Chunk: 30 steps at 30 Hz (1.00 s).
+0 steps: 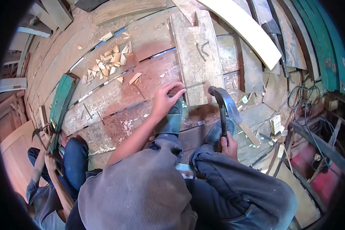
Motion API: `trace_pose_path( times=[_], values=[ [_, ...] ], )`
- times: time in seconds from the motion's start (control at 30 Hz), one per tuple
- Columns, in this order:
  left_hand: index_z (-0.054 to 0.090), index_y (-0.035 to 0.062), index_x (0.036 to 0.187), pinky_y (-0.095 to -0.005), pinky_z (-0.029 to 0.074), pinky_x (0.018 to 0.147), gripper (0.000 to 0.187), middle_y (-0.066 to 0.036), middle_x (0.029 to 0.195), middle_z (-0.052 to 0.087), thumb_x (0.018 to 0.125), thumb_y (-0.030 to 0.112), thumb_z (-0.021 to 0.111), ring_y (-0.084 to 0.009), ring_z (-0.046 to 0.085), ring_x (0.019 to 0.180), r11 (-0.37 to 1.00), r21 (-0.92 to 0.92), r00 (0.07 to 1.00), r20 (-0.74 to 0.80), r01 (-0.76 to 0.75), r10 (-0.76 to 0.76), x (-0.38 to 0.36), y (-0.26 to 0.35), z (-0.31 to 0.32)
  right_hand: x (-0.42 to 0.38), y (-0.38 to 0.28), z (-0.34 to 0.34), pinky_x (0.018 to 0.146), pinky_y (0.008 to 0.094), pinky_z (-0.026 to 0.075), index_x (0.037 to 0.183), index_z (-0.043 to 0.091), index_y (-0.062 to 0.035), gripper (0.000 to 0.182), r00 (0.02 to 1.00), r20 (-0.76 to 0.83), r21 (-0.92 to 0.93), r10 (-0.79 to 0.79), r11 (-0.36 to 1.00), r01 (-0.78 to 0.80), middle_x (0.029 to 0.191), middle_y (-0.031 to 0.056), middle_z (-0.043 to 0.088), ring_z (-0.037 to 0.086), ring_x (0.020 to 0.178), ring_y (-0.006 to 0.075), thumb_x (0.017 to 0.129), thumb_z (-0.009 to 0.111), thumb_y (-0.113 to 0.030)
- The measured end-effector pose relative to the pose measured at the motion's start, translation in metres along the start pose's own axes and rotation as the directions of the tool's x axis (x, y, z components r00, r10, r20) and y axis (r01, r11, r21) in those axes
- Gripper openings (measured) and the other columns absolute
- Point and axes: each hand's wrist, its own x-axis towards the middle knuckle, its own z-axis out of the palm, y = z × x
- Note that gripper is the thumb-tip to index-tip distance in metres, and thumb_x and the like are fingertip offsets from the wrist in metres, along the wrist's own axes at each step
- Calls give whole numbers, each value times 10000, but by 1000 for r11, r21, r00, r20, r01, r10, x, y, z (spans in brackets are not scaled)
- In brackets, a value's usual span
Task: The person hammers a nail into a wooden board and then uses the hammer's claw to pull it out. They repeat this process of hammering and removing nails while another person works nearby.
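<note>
My left hand [166, 100] is closed, thumb and forefinger pinching one end of a long nail [195, 84] that lies across a worn board [201, 71]. A hammer [220, 105] with a dark handle is gripped in my right hand [229, 147], its head raised near the board's close end. Just right of it, a hatchet [230, 108] with a pale wooden handle lies on the planks; the hammer partly overlaps it. Two bent nails [202, 50] rest farther up the board. My shoes [168, 119] are by the board's close end.
Wood chips [111, 63] are heaped on the plank floor [153, 73], with loose nails [88, 111] closer in. At left, a person [51, 168] holds a hammer by a green timber [63, 96]. A pale curved plank [249, 30] is at upper right; cables [308, 99] tangle at right.
</note>
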Motion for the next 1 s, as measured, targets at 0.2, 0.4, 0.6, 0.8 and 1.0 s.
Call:
trace_pose_path(
  times=[0.2, 0.4, 0.6, 0.8, 1.0],
  values=[
    [711, 13, 980, -266, 550, 736, 166, -72, 917, 691, 827, 59, 755, -138, 674, 803, 1000, -8, 1000, -11, -23, 23, 1, -3, 1, 2, 5, 2, 516, 344, 403, 899, 510, -14, 345, 999, 38, -10, 13, 1000, -12, 610, 82, 510, 501, 551, 160, 1016, 512, -339],
    [709, 9, 980, -261, 546, 744, 157, -69, 929, 688, 839, 65, 748, -130, 670, 813, 998, -64, 1000, -9, 26, -27, 2, -7, 4, 4, -2, 3, 527, 353, 410, 922, 522, -14, 318, 996, 71, -10, 57, 998, -57, 622, 92, 517, 516, 559, 178, 1016, 512, -318],
    [703, -4, 977, -258, 544, 762, 154, -60, 925, 682, 852, 77, 744, -114, 665, 824, 997, -69, 999, 8, 44, -43, 1, -5, 2, 18, -14, 10, 570, 391, 426, 977, 542, -19, 279, 994, 109, -99, 10, 995, 1, 652, 148, 526, 529, 579, 313, 1011, 516, -295],
    [700, -10, 998, -214, 478, 716, 157, -32, 912, 666, 876, 85, 727, -68, 595, 795, 994, -67, 993, 80, 88, -83, 3, -7, -1, 31, -20, 15, 581, 412, 433, 999, 542, -19, 268, 990, 138, -86, 11, 996, 1, 660, 174, 525, 524, 591, 366, 1012, 517, -285],
    [690, -9, 997, -224, 433, 668, 149, -23, 896, 637, 896, 101, 697, -66, 528, 743, 998, -63, 966, 259, 4, 12, 21, -14, -14, 35, -24, 19, 486, 307, 359, 914, 516, -31, 289, 995, 99, -20, -17, 1000, 19, 575, 42, 482, 468, 504, 149, 1034, 481, -292]
  ],
)
